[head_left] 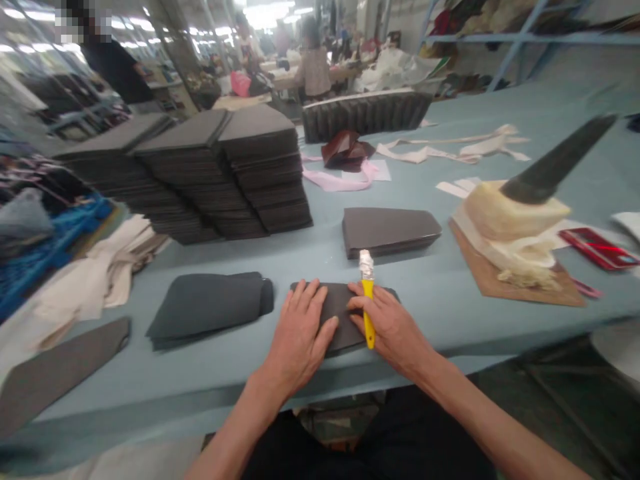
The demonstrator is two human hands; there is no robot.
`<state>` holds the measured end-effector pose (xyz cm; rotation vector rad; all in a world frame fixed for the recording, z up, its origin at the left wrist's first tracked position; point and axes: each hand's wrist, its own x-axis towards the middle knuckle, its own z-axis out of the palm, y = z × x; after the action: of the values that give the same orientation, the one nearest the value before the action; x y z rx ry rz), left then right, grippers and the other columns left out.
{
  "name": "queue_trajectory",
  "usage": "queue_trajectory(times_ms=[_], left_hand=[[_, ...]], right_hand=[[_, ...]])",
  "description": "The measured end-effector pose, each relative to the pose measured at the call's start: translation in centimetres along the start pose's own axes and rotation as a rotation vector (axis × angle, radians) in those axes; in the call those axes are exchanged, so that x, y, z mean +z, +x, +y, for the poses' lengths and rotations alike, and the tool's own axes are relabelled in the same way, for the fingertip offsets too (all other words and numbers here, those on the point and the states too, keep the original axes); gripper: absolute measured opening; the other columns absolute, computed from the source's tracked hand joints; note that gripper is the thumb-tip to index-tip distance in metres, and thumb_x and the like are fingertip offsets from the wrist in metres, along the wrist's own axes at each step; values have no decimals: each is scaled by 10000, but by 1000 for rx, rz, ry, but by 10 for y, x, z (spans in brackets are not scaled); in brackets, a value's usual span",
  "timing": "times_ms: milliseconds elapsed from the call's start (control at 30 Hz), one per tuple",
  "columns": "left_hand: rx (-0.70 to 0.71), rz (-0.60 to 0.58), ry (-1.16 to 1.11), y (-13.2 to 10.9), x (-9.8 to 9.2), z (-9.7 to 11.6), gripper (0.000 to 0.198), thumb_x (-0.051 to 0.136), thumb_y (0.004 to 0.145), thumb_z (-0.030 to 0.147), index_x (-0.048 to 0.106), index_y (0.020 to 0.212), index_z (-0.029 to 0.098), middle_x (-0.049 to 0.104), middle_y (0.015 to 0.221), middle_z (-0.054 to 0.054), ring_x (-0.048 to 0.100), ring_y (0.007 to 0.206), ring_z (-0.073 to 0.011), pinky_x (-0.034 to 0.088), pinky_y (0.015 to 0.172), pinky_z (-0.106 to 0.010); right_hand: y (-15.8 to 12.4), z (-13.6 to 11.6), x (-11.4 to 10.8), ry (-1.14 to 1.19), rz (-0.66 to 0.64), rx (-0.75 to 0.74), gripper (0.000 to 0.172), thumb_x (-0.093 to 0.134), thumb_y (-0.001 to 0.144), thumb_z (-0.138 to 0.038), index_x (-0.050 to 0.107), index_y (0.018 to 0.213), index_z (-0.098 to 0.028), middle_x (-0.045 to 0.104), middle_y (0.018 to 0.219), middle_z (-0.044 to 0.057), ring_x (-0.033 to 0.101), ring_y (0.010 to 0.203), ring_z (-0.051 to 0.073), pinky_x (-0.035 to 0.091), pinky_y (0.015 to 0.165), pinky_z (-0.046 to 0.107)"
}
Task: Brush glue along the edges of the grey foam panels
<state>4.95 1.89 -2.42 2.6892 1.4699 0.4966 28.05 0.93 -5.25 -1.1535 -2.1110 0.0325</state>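
Brush (368, 293), yellow-handled with pale, clotted bristles, was above the dark panel (339, 303), its handle grasped in the right hand (393, 320). Its long axis ran near to far, bristles pointing beyond the panel's far edge, handle end toward the near one. The left hand (303, 333) rested unclenched, palm down, on the panel's left part. Left of the panel lay dark pieces (210, 307); beyond it, a low stack (390, 230).
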Motion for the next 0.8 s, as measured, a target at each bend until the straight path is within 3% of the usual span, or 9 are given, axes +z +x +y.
queue_trajectory(times_ms=[133, 267, 400, 567, 800], left_hand=[[-110, 59, 56, -20, -26, -27, 508, 524, 1078, 442, 521, 1536, 223, 628, 1582, -131, 571, 1495, -288, 490, 1258, -484], [-271, 138, 113, -45, -56, -82, 517, 589, 1030, 482, 584, 1440, 168, 689, 1454, -198, 634, 1364, -381, 509, 1182, -592], [-332, 122, 117, -60, -70, -125, 539, 667, 950, 549, 670, 1312, 150, 694, 1409, -228, 634, 1306, -449, 519, 1116, -642], [-314, 114, 39, -64, -69, -138, 370, 628, 973, 519, 732, 1162, 217, 751, 1291, -149, 677, 1217, -364, 536, 1084, -540], [-307, 267, -99, -65, -68, -134, 319, 574, 1035, 488, 761, 1051, 230, 816, 1100, -84, 736, 1089, -282, 567, 1029, -440]], right_hand=[[-1, 2, 1, -26, -25, -6, 102, 619, 1037, -141, 629, 1112, -209, 780, 1343, 188, 755, 1232, 340, 642, 992, 533], [1, 1, -3, -72, -35, -44, 102, 640, 1030, -147, 631, 1109, -211, 784, 1350, 182, 780, 1184, 343, 659, 939, 515], [2, 1, -7, -105, -32, -62, 100, 654, 1026, -162, 620, 1106, -212, 791, 1341, 182, 795, 1163, 337, 666, 939, 498], [4, 2, -12, -111, -54, -92, 87, 639, 1035, -179, 611, 1108, -217, 798, 1316, 182, 807, 1156, 323, 677, 933, 478], [12, -7, -27, -145, -11, -118, 51, 613, 1063, -238, 610, 1098, -201, 793, 1298, 240, 836, 995, 316, 689, 840, 475]])
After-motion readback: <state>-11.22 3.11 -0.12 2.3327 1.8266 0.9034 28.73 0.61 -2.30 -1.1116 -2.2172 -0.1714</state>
